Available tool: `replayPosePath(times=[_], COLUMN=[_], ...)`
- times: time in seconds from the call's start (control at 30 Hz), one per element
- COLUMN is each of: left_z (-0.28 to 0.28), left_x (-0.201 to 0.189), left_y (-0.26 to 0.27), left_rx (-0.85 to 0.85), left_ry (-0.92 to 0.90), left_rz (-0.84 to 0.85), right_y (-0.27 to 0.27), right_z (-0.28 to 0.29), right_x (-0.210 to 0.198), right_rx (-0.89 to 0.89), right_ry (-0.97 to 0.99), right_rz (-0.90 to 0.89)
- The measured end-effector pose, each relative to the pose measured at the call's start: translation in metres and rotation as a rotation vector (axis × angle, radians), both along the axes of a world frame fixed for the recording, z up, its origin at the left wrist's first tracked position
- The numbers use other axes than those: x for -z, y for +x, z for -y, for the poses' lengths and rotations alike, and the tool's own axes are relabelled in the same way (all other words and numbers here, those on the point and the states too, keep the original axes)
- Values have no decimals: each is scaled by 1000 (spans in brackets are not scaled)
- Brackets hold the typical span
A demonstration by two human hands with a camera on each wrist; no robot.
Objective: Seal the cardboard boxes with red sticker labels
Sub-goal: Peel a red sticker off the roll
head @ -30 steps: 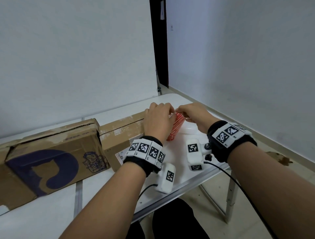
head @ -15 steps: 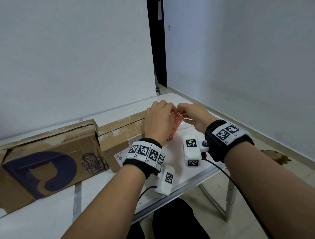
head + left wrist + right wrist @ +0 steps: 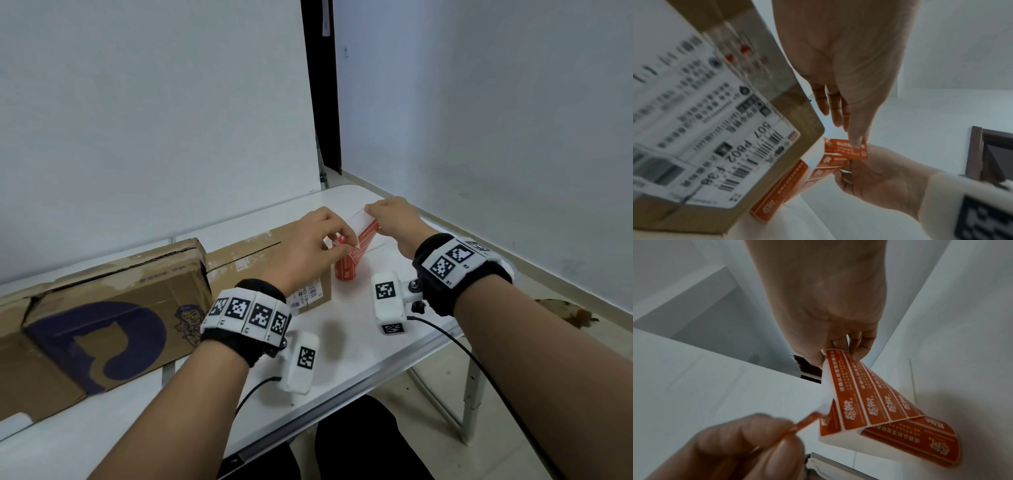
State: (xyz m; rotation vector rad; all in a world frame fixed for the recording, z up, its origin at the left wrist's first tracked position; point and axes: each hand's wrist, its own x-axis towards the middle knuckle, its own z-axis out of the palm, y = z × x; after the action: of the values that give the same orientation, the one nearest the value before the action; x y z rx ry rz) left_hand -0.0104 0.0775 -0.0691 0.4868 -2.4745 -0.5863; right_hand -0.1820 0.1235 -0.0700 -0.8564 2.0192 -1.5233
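Note:
A folded sheet of red sticker labels [image 3: 358, 255] stands on the white table just right of a small cardboard box [image 3: 253, 263]. My right hand [image 3: 371, 214] pinches the sheet's raised top edge [image 3: 838, 356]. My left hand [image 3: 337, 240] pinches one red sticker [image 3: 846, 149] that is peeled partly off the sheet; in the right wrist view it shows as a thin red strip [image 3: 803, 421] between the fingertips. The small box carries a white shipping label [image 3: 715, 129]. A larger box with a blue logo [image 3: 113, 308] lies to its left.
The white table [image 3: 359, 346] ends close to my body and at the right, where a metal leg [image 3: 474, 383] shows. White walls stand behind and to the right. Cables hang from both wrist cameras.
My hands have drawn apart. The right hand lifted the sheet's top edge and the left hand pulled a red sticker away from it.

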Motion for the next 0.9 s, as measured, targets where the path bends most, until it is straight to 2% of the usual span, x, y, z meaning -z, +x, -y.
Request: replayPosePath(times=[0.27, 0.43, 0.5, 0.57, 0.63, 0.7, 0.8, 0.9], left_z=[-3, -6, -4, 1, 10, 19, 30, 36], left_x=[-12, -21, -25, -30, -36, -40, -45, -48], left_y=[26, 37, 39, 39, 40, 42, 47, 55], left_rx=[45, 39, -34, -107, -189, -242, -294, -318], left_ry=[182, 338, 484, 709, 892, 1005, 983, 958], left_rz=[-41, -192, -283, -343, -352, -357, -363, -388], right_y=[3, 3, 6, 10, 17, 27, 45, 57], right_z=[7, 10, 11, 12, 13, 13, 14, 18], right_x=[-2, 2, 3, 1, -5, -14, -26, -30], right_rx=[49, 25, -36, -54, -91, -220, -400, -458], right_ry=[44, 48, 32, -46, -158, -242, -285, -298], right_rz=[-240, -331, -397, -438, -412, -325, -282, -306])
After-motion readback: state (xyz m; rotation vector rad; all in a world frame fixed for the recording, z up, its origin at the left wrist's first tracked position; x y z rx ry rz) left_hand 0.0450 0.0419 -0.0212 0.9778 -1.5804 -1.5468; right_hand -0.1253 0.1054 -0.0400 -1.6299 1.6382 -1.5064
